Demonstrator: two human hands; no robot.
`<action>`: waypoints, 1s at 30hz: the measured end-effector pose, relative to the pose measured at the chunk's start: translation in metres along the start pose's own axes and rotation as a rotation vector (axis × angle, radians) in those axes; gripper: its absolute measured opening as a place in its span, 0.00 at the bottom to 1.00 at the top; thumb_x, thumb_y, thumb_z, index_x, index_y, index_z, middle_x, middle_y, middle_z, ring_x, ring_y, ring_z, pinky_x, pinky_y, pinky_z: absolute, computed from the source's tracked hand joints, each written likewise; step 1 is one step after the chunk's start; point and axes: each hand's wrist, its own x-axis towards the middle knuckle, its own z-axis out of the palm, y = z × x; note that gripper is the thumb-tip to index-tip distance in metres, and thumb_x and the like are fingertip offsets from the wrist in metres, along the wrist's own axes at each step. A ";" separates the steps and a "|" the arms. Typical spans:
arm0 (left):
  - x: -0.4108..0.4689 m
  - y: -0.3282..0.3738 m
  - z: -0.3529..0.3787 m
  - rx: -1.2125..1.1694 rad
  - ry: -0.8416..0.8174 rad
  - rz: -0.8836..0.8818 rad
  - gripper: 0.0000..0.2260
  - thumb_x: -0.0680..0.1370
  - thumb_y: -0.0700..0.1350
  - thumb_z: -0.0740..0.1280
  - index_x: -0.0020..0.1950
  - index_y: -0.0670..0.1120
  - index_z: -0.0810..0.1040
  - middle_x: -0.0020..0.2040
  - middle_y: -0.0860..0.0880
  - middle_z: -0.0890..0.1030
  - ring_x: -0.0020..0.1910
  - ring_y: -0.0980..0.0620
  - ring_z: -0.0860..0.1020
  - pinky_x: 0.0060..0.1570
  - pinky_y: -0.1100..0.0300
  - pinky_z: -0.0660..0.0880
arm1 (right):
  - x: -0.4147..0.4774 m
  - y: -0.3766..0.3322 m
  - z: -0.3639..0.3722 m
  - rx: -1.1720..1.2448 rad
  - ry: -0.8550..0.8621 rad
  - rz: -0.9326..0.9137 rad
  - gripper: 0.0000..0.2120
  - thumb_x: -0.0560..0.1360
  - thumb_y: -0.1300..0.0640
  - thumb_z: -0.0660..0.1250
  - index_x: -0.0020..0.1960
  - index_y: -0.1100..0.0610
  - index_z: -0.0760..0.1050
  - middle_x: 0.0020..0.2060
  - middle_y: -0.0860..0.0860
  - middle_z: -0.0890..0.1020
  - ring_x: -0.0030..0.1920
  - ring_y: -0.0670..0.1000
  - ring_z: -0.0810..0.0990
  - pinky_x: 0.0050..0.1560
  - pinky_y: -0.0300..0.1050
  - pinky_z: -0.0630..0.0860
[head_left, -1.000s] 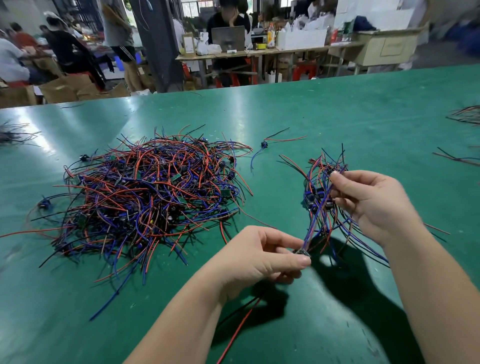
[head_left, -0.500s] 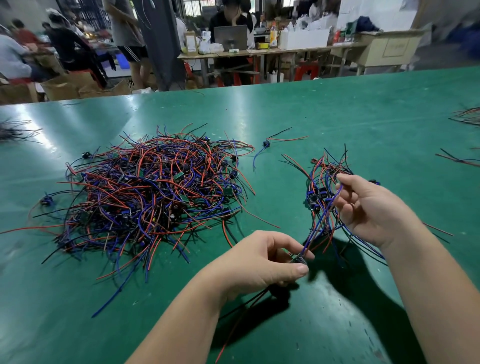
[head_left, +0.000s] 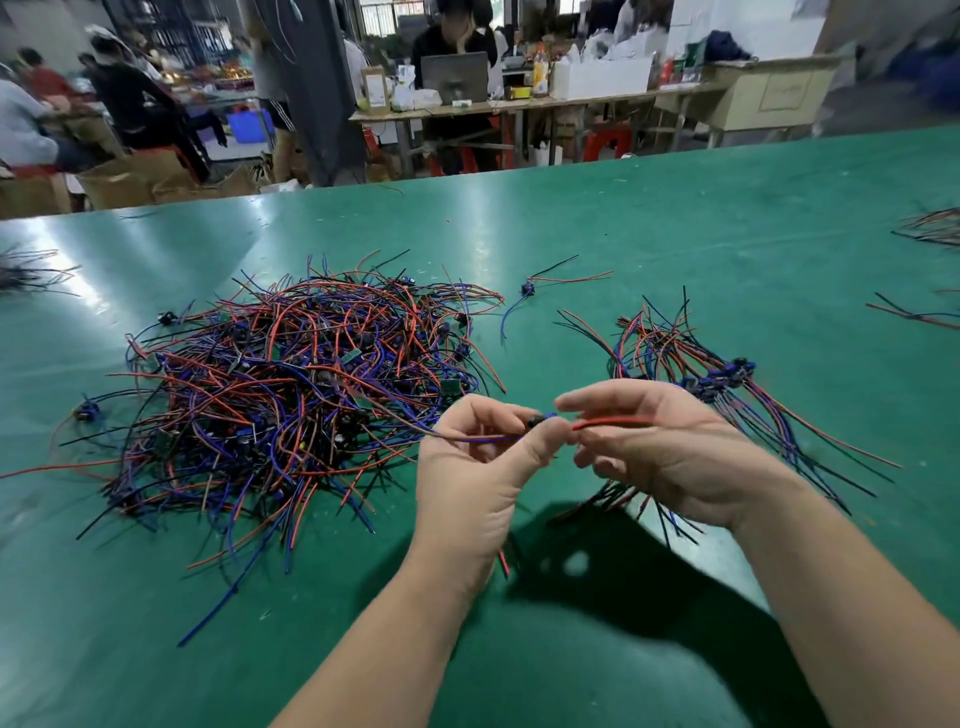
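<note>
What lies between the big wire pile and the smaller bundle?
Head view: left hand and right hand pinching one wire piece over bare table; a stray piece farther back.

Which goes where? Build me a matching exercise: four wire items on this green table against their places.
1 tangled heap
2 lone wire piece
3 aligned bundle
4 held wire piece

a pinched between left hand and right hand
b just beyond the right hand
c left of both hands
d alone on the table, farther back, between heap and bundle

Pairs: 1-c, 2-d, 3-b, 4-a.
</note>
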 end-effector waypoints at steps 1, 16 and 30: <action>-0.001 -0.001 0.001 0.078 0.026 0.069 0.13 0.60 0.39 0.77 0.33 0.44 0.73 0.32 0.53 0.80 0.31 0.58 0.78 0.35 0.68 0.74 | 0.002 0.000 0.001 0.072 0.001 -0.026 0.10 0.59 0.58 0.76 0.41 0.55 0.85 0.33 0.53 0.84 0.31 0.46 0.81 0.32 0.34 0.76; -0.013 -0.019 0.001 0.536 -0.146 0.384 0.15 0.70 0.33 0.69 0.47 0.52 0.79 0.45 0.53 0.81 0.46 0.52 0.82 0.48 0.60 0.78 | 0.005 -0.002 0.002 0.242 0.147 -0.088 0.06 0.65 0.63 0.67 0.36 0.59 0.84 0.27 0.52 0.80 0.23 0.43 0.76 0.23 0.31 0.71; -0.001 -0.012 -0.002 0.149 0.004 -0.366 0.02 0.72 0.34 0.72 0.42 0.40 0.81 0.35 0.43 0.84 0.32 0.53 0.82 0.31 0.64 0.78 | 0.010 0.012 0.008 -0.187 0.259 -0.134 0.09 0.73 0.70 0.66 0.39 0.60 0.82 0.27 0.53 0.80 0.26 0.46 0.73 0.27 0.34 0.68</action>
